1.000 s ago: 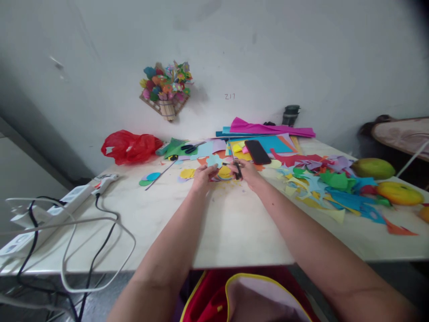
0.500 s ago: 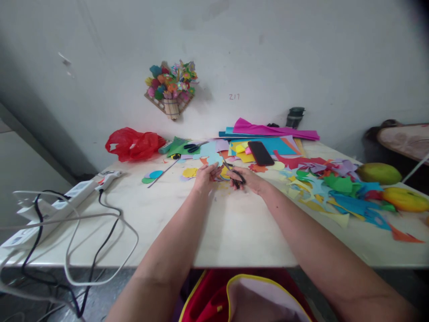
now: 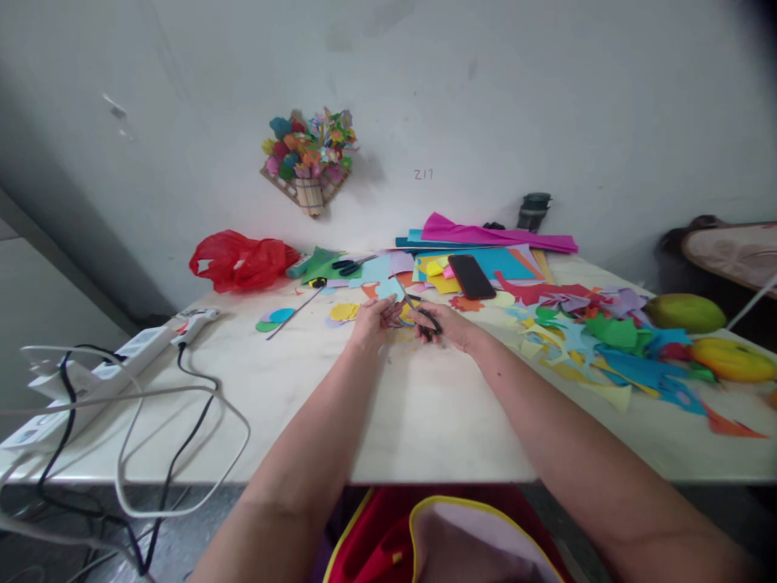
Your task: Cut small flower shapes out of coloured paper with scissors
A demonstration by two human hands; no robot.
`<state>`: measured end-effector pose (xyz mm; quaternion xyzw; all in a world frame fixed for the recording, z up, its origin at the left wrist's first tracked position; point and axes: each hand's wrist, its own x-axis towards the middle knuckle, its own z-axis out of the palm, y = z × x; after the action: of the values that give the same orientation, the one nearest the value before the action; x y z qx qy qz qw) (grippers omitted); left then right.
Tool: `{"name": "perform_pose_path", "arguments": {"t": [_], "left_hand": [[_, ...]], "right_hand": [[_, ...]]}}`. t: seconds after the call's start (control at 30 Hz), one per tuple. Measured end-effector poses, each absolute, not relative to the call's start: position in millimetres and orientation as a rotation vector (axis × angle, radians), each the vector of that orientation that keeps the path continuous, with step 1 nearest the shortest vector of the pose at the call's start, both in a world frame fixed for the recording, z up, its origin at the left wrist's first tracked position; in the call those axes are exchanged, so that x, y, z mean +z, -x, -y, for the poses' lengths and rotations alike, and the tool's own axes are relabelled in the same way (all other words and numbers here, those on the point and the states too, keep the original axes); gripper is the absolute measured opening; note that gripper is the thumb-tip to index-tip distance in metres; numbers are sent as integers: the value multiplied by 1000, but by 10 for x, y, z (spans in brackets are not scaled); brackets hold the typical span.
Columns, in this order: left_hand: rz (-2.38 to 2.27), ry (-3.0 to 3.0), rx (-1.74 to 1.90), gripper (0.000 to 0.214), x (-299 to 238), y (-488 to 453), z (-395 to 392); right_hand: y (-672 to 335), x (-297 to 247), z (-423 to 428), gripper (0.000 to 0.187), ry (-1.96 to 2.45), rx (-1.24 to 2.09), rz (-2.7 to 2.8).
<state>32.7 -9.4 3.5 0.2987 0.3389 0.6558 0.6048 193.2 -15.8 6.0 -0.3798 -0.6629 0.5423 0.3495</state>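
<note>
My right hand [image 3: 446,325] is closed round the dark handles of a pair of scissors [image 3: 430,320], whose blades point up and to the left. Pinched in my left hand [image 3: 375,317] is a light blue piece of paper [image 3: 389,289]. The blades lie at the right edge of this paper, and I cannot tell whether they are cutting into it. Just left of my left hand, yellow paper shapes [image 3: 344,312] lie on the table. Orange flower-like cutouts [image 3: 466,303] are to the right, near a black phone [image 3: 472,277].
Colourful paper scraps [image 3: 607,340] spread over the right side, beside green and yellow mangoes [image 3: 734,359]. A power strip [image 3: 91,389] with loose cables is at the left. A red plastic bag [image 3: 243,261] and a second pair of scissors [image 3: 347,267] lie at the back.
The scissors have turned slightly in my right hand, and their blades now stand a little higher and further left. My left hand keeps its hold on the light blue paper.
</note>
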Motion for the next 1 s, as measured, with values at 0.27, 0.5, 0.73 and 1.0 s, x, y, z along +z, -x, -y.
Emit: {"name": "perform_pose_path", "arguments": {"t": [0.27, 0.5, 0.73, 1.0], "left_hand": [[-772, -698, 1512, 8, 29, -334, 95], [-783, -691, 1521, 10, 16, -332, 84], [-759, -690, 1518, 11, -1, -326, 70], [-747, -685, 1534, 13, -5, -325, 66]], "right_hand": [[-1916, 74, 174, 17, 1000, 1390, 1713], [-1915, 78, 177, 17, 988, 1393, 1705], [-1910, 58, 162, 20, 981, 1389, 1723], [-1912, 56, 161, 21, 979, 1400, 1708]]}}
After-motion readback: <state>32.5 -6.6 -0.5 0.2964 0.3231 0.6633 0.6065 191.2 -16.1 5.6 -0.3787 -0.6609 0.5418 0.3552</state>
